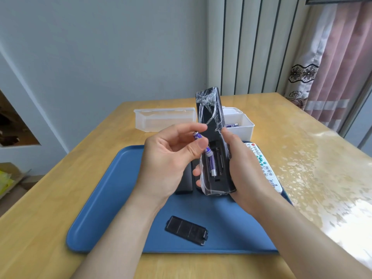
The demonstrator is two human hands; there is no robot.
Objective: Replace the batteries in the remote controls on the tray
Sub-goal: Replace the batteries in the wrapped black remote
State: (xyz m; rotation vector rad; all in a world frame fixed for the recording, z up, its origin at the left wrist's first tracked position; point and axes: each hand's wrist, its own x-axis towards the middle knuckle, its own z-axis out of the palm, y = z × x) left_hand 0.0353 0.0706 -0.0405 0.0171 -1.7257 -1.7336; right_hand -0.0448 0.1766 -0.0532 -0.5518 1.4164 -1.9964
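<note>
My right hand (pixel 239 166) grips a black remote (pixel 211 117) wrapped in clear film, back side up, held tilted above the blue tray (pixel 112 202). Its battery compartment is uncovered, and one purple battery (pixel 211 165) lies in the left slot. My left hand (pixel 169 158) pinches a second purple battery (pixel 196 135) between thumb and forefinger, just left of the compartment. The black battery cover (pixel 186 230) lies on the tray near the front. A white remote (pixel 265 168) lies at the tray's right edge. Another black remote (pixel 184 183) rests on the tray, partly hidden behind my left hand.
A clear plastic box (pixel 161 119) stands on the wooden table (pixel 302 158) behind the tray. Next to it, a white box (pixel 241 125) holds purple batteries (pixel 231 125). A curtain hangs at the right, and a wall rises behind the table.
</note>
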